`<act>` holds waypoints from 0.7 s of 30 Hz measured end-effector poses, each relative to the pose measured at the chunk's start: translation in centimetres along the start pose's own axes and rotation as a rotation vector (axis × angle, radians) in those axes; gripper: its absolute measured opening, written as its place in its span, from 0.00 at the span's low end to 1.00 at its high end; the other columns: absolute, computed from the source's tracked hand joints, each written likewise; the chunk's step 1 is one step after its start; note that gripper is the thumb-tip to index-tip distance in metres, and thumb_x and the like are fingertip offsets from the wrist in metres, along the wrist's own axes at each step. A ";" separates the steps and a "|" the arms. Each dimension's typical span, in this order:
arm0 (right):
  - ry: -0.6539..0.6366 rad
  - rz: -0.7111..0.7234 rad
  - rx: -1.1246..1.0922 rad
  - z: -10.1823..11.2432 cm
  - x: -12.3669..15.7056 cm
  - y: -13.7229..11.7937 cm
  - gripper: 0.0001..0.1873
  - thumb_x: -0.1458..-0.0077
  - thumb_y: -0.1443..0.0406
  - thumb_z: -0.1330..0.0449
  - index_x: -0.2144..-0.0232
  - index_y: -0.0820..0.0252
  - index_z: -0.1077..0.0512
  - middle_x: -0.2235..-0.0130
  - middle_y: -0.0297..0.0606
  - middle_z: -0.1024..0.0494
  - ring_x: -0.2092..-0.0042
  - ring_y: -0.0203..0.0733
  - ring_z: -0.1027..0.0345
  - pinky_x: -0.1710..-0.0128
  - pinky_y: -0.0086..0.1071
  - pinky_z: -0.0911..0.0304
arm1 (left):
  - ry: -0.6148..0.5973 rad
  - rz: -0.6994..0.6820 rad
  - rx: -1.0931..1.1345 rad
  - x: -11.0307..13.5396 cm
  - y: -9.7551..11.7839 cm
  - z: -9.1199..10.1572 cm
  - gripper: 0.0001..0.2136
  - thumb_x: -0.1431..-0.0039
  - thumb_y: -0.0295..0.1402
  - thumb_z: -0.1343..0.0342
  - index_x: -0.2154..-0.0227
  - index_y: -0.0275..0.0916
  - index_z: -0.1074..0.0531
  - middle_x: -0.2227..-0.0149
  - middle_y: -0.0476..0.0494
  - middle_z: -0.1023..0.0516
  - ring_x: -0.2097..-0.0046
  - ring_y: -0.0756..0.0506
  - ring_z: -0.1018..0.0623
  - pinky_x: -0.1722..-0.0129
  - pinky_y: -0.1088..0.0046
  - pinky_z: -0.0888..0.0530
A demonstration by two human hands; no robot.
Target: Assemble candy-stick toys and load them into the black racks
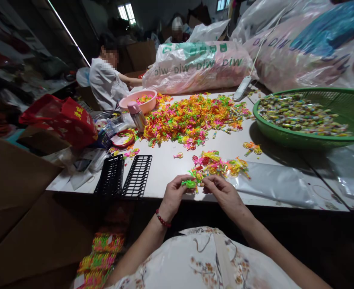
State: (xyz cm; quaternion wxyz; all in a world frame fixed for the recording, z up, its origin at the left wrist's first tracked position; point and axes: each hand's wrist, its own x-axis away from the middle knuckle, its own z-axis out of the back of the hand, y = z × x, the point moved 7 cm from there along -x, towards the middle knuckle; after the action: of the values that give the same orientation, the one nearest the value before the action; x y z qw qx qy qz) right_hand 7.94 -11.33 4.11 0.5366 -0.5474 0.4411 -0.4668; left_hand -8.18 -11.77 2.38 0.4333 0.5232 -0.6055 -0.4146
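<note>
Floral-printed cloth [208, 261] over the wearer's front sits closest to my camera, and just beyond it I see a green plastic piece [189, 184] at the near edge of the white table [165, 160]. The left hand [174, 193] pinches it between thumb and fingertips, a red beaded bracelet [162, 220] at that wrist. The right hand [223, 192] has thumb and forefinger nearly together beside it; I cannot tell whether they grip anything. As I judge it, a loose pinch could let the piece drop off the table edge, and its thin, spiky strands could snag on the small cluster of loose pieces [211, 158] crowding the fingertips. Its long axis seems to run crosswise, left to right, though the fingers hide which end leads. Right of the cluster lies a flat plastic bag [273, 182]; to the left stand black plastic racks [109, 174]. Farther out I see a large heap of bright plastic pieces [192, 120], a steel thermos [138, 120], a pink basin [148, 106] and a green basket [300, 137] of small wrapped tubes, with a co-worker [100, 82] in white beyond.
</note>
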 end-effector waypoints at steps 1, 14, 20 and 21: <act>-0.006 -0.004 -0.040 -0.1 0.0 0.0 0.17 0.45 0.51 0.39 0.64 0.59 0.27 0.66 0.36 0.26 0.65 0.38 0.31 0.61 0.33 0.33 | -0.041 -0.006 0.020 0.2 0.3 -0.3 0.13 0.50 0.32 0.37 0.60 0.38 0.22 0.54 0.42 0.23 0.55 0.46 0.24 0.54 0.70 0.28; -0.031 -0.008 -0.104 -2.0 0.5 1.7 0.16 0.47 0.54 0.36 0.60 0.58 0.24 0.61 0.38 0.22 0.63 0.40 0.28 0.59 0.35 0.30 | 0.207 0.043 0.287 0.1 -0.9 -0.1 0.18 0.53 0.33 0.33 0.59 0.38 0.31 0.60 0.46 0.24 0.61 0.50 0.24 0.58 0.73 0.30; 0.022 0.062 0.024 -1.6 0.3 1.5 0.14 0.44 0.55 0.39 0.60 0.59 0.25 0.64 0.38 0.22 0.64 0.40 0.27 0.61 0.35 0.30 | 0.270 0.093 0.296 0.2 -1.5 0.0 0.15 0.51 0.38 0.36 0.66 0.35 0.33 0.70 0.49 0.26 0.70 0.53 0.28 0.67 0.77 0.32; 0.025 0.083 0.072 -1.6 0.3 1.4 0.14 0.43 0.56 0.39 0.60 0.59 0.25 0.64 0.38 0.21 0.64 0.40 0.27 0.62 0.34 0.30 | 0.283 0.073 0.271 0.2 -1.4 0.1 0.15 0.50 0.38 0.37 0.65 0.36 0.33 0.69 0.49 0.27 0.69 0.53 0.28 0.67 0.77 0.32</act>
State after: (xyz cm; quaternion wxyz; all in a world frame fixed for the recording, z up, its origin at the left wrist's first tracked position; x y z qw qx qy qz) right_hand 6.49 -11.99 2.75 0.5693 -0.5030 0.4529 -0.4666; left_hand -7.87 -12.12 1.03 0.4543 0.6074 -0.6076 -0.2356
